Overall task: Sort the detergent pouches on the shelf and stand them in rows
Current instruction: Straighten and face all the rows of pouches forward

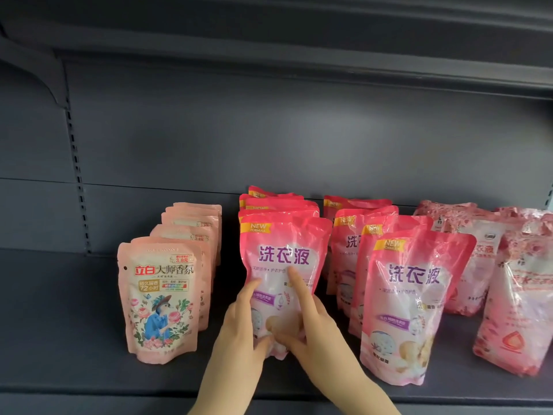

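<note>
- The front pouch (pixel 284 253), pink with purple lettering, stands upright at the head of a row of like pouches on the dark shelf (pixel 68 330).
- The left hand (pixel 239 322) holds its lower left edge, forefinger up the front and thumb at the base.
- The right hand (pixel 311 322) grips its lower right, forefinger straight up the face and thumb across the bottom.
- A row of peach pouches (pixel 161 298) stands to the left.
- A second pink row (pixel 416 298) and rose-patterned pouches (pixel 517 298) stand to the right.

Pale floral pouches (pixel 161 298) stand in a row at left, bright pink pouches (pixel 281 256) in two middle rows, mottled pink pouches (pixel 517 295) at right, all upright on the shelf (pixel 59 324).
</note>
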The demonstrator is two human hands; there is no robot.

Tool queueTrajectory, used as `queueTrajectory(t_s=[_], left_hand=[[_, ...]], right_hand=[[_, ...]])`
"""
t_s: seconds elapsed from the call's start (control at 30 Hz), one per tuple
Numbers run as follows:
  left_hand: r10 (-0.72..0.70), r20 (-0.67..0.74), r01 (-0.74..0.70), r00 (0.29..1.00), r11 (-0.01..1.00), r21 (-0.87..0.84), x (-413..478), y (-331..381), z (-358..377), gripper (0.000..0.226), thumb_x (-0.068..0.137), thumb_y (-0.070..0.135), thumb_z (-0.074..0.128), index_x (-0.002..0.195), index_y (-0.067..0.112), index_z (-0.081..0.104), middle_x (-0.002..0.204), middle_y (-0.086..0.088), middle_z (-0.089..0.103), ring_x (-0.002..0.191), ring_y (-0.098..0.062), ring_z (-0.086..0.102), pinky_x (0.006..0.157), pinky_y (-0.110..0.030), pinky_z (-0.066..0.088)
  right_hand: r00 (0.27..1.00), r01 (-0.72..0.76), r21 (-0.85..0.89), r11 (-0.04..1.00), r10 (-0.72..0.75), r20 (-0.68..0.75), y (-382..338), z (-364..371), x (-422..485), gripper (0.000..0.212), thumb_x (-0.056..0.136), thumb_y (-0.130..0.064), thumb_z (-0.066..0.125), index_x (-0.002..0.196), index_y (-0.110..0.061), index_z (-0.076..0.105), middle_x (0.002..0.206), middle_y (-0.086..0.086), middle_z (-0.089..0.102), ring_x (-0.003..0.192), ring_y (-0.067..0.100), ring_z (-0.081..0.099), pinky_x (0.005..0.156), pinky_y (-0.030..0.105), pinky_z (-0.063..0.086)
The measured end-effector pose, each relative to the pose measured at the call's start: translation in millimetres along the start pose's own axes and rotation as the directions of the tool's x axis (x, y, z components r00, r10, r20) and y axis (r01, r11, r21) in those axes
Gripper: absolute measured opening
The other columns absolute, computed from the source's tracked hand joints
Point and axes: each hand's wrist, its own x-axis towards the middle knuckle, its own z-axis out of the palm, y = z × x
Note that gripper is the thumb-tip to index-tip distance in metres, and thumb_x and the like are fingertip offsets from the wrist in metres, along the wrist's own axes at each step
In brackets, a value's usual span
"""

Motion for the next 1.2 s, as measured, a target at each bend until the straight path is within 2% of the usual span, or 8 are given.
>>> queueTrajectory(t_s=[0.13,0.33,0.47,0.67,0.87,0.97,1.1,1.2], left_hand=[[0.011,-0.023,-0.01,1.0,0.999,0.042,5,-4,4,0.09,0.082,0.007,0.072,0.137,0.047,0.013,0.132,0.009,0.037,0.105,0.01,0.045,0.077,0.001,0.039],[0.033,0.028,-0.033,0.999,0.999,-0.006,0,-7,3,0.096,0.077,0.006,0.076,0.131,0.054,0.012,0.138,0.009,0.034,0.118,0.001,0.045,0.086,-0.009,0.047],[0.037,0.036,-0.033,0.999,0.994,-0.109,-3,-5,-1,0.103,0.074,0.008,0.079,0.123,0.07,0.013,0.14,0.013,0.037,0.122,-0.002,0.048,0.096,-0.025,0.051],[0.018,0.076,-0.005,0.997,0.984,-0.179,1,-7,-4,0.108,0.07,0.007,0.082,0.122,0.075,0.014,0.134,0.018,0.044,0.114,0.005,0.054,0.084,-0.016,0.053],[0.024,0.034,-0.018,0.999,0.985,-0.172,0,-15,-14,0.097,0.078,0.011,0.077,0.125,0.073,0.018,0.11,0.019,0.06,0.099,0.01,0.061,0.068,-0.01,0.052],[0.021,0.037,-0.014,0.999,0.985,-0.174,0,-16,-12,0.091,0.081,0.015,0.075,0.132,0.066,0.019,0.106,0.016,0.066,0.096,0.005,0.065,0.07,-0.01,0.052],[0.033,0.023,-0.03,0.999,0.989,-0.143,-2,-14,-8,0.09,0.082,0.016,0.074,0.134,0.064,0.018,0.106,0.018,0.065,0.094,0.008,0.065,0.069,-0.009,0.052],[0.049,0.029,-0.048,0.998,0.999,-0.019,-5,-12,-9,0.09,0.082,0.024,0.073,0.127,0.071,0.012,0.108,0.027,0.056,0.095,0.016,0.059,0.07,-0.007,0.051]], right_hand=[[1.0,-0.01,-0.015,1.0,0.011,0.022,1,-2,8,0.095,0.089,-0.034,0.064,0.132,-0.071,-0.013,0.131,-0.012,0.04,0.089,-0.007,0.054,0.075,0.007,0.045],[0.999,-0.033,0.078,0.996,0.031,0.024,4,-5,-4,0.098,0.086,-0.03,0.07,0.138,-0.067,-0.004,0.116,-0.02,0.041,0.09,-0.004,0.056,0.073,0.006,0.046],[0.996,-0.02,0.011,1.0,0.019,0.083,8,-12,-11,0.112,0.081,-0.01,0.072,0.138,-0.067,-0.005,0.121,-0.021,0.037,0.095,-0.01,0.051,0.08,0.009,0.049],[0.998,0.023,0.045,0.999,-0.025,0.061,13,-20,-9,0.11,0.08,0.015,0.054,0.139,-0.066,0.009,0.134,-0.031,0.028,0.122,-0.018,0.035,0.089,0.003,0.041],[0.99,0.081,-0.003,0.997,-0.08,0.12,20,-23,-9,0.109,0.082,0.017,0.05,0.143,-0.062,0.005,0.137,-0.041,0.021,0.101,-0.024,0.041,0.083,0.0,0.04],[0.985,0.104,-0.02,0.994,-0.1,0.144,20,-27,-8,0.11,0.084,0.016,0.05,0.142,-0.063,0.001,0.135,-0.049,0.013,0.112,-0.026,0.037,0.085,-0.001,0.038],[0.988,0.095,-0.031,0.995,-0.091,0.122,18,-28,-9,0.107,0.087,0.014,0.049,0.14,-0.065,-0.001,0.139,-0.034,0.024,0.118,-0.024,0.036,0.088,0.002,0.04],[0.993,0.075,-0.153,0.985,-0.059,0.105,15,-27,-14,0.104,0.089,0.003,0.053,0.138,-0.067,-0.007,0.116,-0.024,0.043,0.093,-0.016,0.05,0.074,0.003,0.043]])
